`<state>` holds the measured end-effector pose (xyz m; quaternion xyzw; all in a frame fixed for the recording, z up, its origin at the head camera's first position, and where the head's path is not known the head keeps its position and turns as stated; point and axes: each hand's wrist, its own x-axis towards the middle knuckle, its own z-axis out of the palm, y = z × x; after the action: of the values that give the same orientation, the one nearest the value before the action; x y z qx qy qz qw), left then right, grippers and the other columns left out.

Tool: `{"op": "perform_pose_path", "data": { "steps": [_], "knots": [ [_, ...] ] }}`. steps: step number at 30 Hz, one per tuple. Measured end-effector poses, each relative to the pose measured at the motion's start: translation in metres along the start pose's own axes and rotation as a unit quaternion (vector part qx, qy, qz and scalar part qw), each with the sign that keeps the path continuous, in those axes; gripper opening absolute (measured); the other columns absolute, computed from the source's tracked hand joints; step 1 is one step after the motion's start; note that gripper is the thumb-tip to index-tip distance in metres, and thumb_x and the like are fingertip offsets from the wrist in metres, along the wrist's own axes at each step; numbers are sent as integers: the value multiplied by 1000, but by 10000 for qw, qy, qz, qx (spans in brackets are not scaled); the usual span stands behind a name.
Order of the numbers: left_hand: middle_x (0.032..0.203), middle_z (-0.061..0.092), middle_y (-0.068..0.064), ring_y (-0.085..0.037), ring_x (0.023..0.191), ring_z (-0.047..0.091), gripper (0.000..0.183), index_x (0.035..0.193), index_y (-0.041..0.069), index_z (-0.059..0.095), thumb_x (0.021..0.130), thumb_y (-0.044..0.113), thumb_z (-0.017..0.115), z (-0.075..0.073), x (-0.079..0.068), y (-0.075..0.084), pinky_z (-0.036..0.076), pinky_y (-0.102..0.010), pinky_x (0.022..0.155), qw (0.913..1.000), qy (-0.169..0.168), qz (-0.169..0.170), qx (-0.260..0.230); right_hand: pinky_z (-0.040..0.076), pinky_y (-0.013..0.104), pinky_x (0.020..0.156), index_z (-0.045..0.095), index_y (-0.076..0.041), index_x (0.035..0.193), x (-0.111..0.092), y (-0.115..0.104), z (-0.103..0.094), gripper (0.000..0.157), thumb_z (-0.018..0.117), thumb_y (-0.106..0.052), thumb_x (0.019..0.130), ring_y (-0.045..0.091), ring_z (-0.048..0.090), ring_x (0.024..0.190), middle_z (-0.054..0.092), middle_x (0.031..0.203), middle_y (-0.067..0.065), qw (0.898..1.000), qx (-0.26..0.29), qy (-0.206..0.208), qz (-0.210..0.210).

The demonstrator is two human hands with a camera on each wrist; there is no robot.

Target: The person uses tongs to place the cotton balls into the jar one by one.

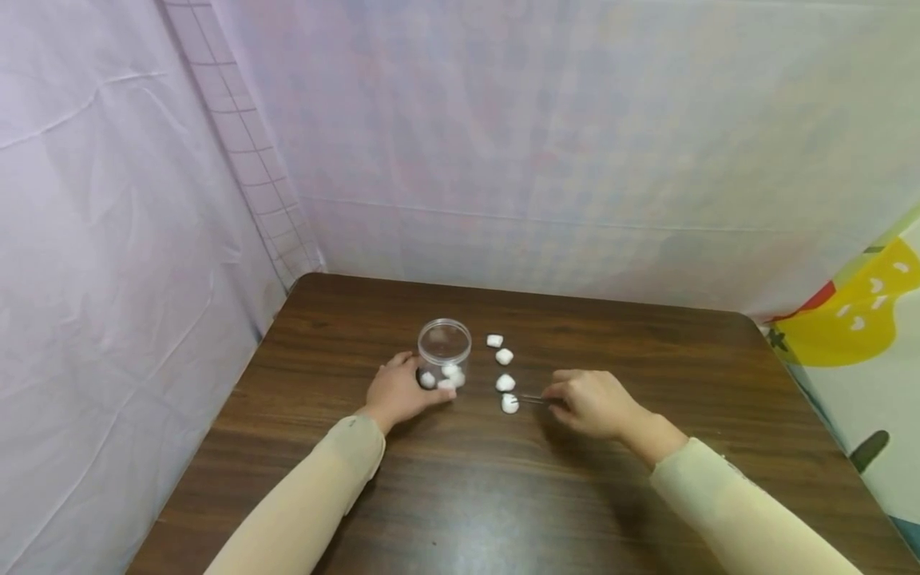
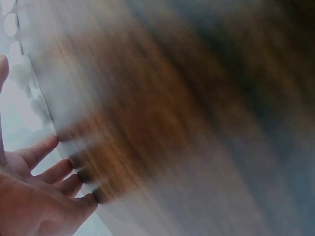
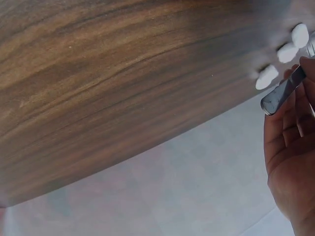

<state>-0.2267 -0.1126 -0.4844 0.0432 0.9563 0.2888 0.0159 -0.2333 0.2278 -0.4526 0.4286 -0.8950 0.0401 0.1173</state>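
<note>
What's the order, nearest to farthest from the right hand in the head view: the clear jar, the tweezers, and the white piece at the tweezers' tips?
1. Tweezers: held in the right hand, pointing left.
2. White piece: at the tweezers' tips, left of that hand.
3. Clear jar: farther left, held by the left hand.

I hold a clear, round jar (image 1: pixel 444 361) upright in my left hand (image 1: pixel 402 393), its wide mouth uncovered, with several white lumps (image 1: pixel 451 370) loose in its lower part. Just to its right, four small white pieces (image 1: pixel 505 383) lie in a slightly crooked line, two close pairs with a wider gap between. My right hand (image 1: pixel 591 402) pinches a slim, shiny metal utensil (image 3: pixel 282 95), perhaps a fork or tweezers, its pronged tip against the piece nearest me.
</note>
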Motion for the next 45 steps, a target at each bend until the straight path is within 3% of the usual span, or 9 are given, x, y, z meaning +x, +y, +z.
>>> {"op": "perform_pose_path", "data": {
  "steps": [34,45],
  "knots": [
    [149,45,-18,-38,138,38,88,142,11,55,75,65,77,-1,-2,2,20,-55,117,10000,-8,7,-55,48,34,43,78,-18,89,-3,0,10,15,78,-17,74,12,55,56,53,77,-9,9991,-149,232,-312],
    [149,45,-18,-38,138,38,89,142,11,56,75,66,77,1,0,-1,21,-55,117,10000,-7,6,-14,54,38,50,79,-17,90,-2,-2,11,15,78,-18,76,18,66,69,67,93,-1,9995,-211,176,-182]
  ]
}}
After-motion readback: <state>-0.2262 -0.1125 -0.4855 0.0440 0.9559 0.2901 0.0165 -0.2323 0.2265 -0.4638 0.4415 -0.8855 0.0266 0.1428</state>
